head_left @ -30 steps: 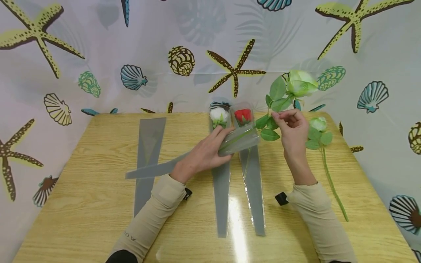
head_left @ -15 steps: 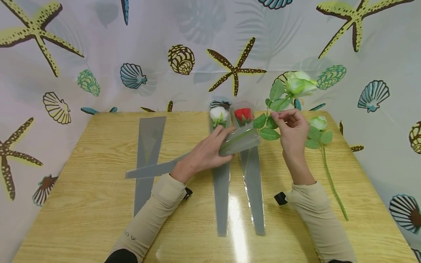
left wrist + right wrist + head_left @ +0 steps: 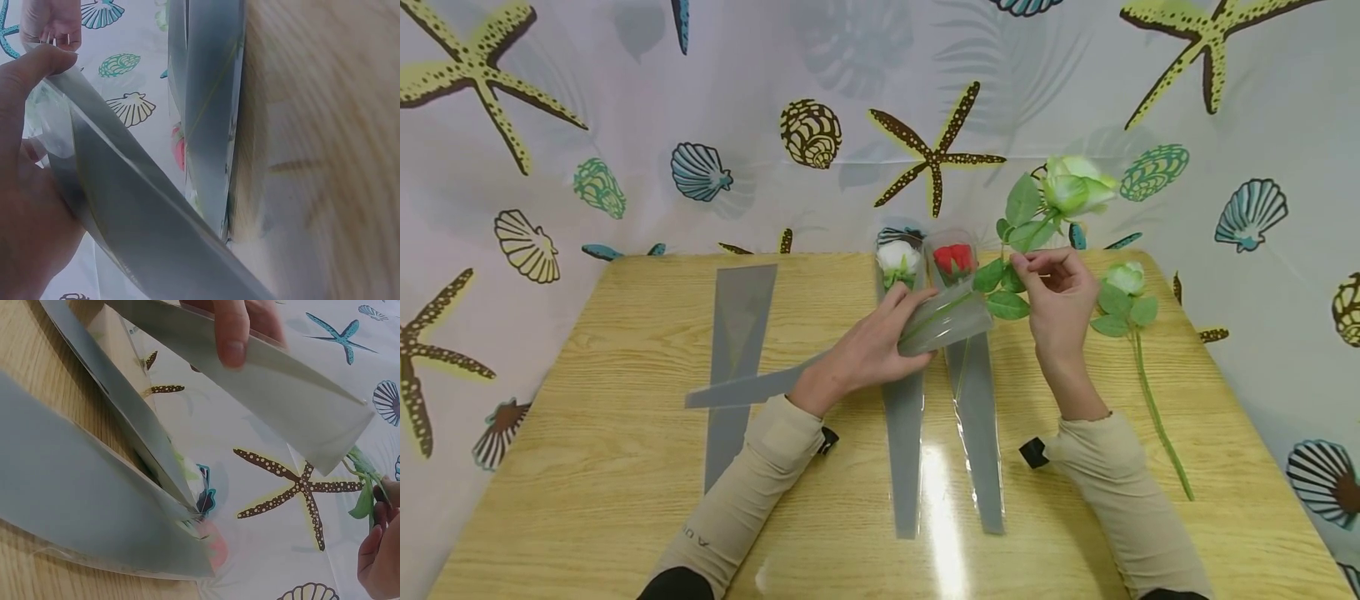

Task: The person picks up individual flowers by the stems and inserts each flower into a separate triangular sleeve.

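Note:
My left hand (image 3: 880, 342) grips a grey, clear-fronted flower sleeve (image 3: 951, 323), tilted with its wide mouth up to the right. In the left wrist view the thumb lies along the sleeve's edge (image 3: 144, 187). Thumb and fingers of my right hand (image 3: 1062, 304) pinch the leafy stem of a pale green-white rose (image 3: 1075, 185), its bloom above the hand. The lower stem runs inside the sleeve, showing through the clear side. From the right wrist camera, the sleeve (image 3: 269, 394) has its mouth right by the leaves (image 3: 362, 503) at my right hand (image 3: 381, 550).
Behind and below the left hand lie two filled sleeves, one with a white rose (image 3: 898, 260), one with a red rose (image 3: 953, 260). A flat grey sleeve (image 3: 737, 333) lies to the left. At the right is a loose green-white rose (image 3: 1125, 279) on the wooden table (image 3: 587, 467).
My right hand and the rose have shifted slightly left toward the sleeve, and the leaves sit nearer its mouth. The left hand holds nearly still.

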Tool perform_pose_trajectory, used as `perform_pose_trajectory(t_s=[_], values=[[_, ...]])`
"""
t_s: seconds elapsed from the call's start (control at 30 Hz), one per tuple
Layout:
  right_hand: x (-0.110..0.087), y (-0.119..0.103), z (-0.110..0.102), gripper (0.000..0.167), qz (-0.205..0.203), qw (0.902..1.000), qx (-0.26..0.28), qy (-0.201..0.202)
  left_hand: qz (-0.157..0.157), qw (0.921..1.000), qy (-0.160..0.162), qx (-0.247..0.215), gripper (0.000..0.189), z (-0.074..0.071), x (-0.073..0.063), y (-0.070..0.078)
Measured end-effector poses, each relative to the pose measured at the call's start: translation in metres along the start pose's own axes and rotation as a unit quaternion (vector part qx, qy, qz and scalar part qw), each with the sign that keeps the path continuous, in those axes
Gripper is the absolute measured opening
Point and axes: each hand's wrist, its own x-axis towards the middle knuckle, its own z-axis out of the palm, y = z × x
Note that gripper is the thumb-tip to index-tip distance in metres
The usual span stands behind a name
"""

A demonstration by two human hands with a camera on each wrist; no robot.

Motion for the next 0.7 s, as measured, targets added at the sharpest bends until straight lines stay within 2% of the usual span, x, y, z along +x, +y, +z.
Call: perform_pose_trajectory(t_s=[0.23, 0.57, 0.7], values=[[-0.0033, 0.0007, 0.0026, 0.019, 0.000, 1.0000, -0.001, -0.001, -0.012, 0.9997, 0.008, -0.022, 0.086, 0.0032, 0.0003, -0.0049], [-0.0054, -0.0059, 0.0051, 0.018, -0.008, 1.0000, 0.002, -0.005, -0.001, 0.9995, 0.023, -0.020, 0.099, 0.0015, 0.0007, -0.0037], [-0.0058, -0.0073, 0.0049, 0.018, -0.024, 0.9996, 0.005, -0.011, -0.017, 0.9989, 0.016, -0.041, 0.104, 0.0010, -0.0002, -0.0035]])
